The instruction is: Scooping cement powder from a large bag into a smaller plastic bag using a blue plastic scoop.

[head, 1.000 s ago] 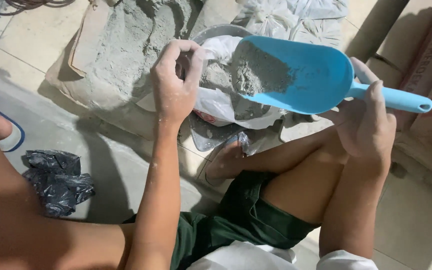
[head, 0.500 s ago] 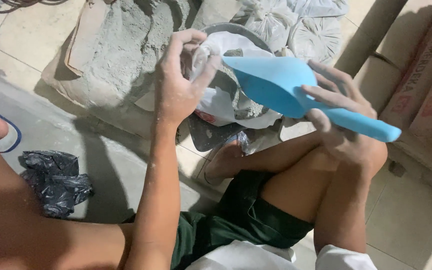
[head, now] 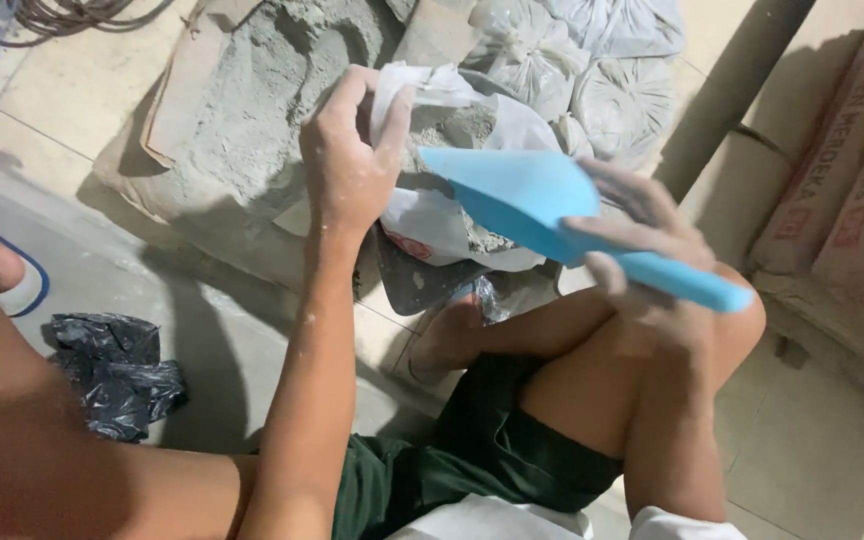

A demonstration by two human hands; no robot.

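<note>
My left hand (head: 347, 160) grips the raised rim of a white plastic bag (head: 452, 215) that holds grey cement powder, keeping its mouth apart. My right hand (head: 642, 250) holds a blue plastic scoop (head: 522, 195) by its handle, tipped mouth-down over the bag's opening. The scoop's inside faces away, so its contents are hidden. The bag sits in a dark round bowl (head: 422, 280) on the floor, just beyond my bent knee.
A torn paper sack of grey cement (head: 242, 120) lies open behind the bag. Several filled clear bags (head: 592, 60) are stacked at the back. A grey pipe (head: 732, 90) leans at right beside paper sacks (head: 852, 200). A crumpled black plastic bag (head: 112, 370) lies at left.
The scoop was level and full of grey powder a second ago. My right hand has since tipped it over the white bag. My left hand has stayed on the bag's rim.
</note>
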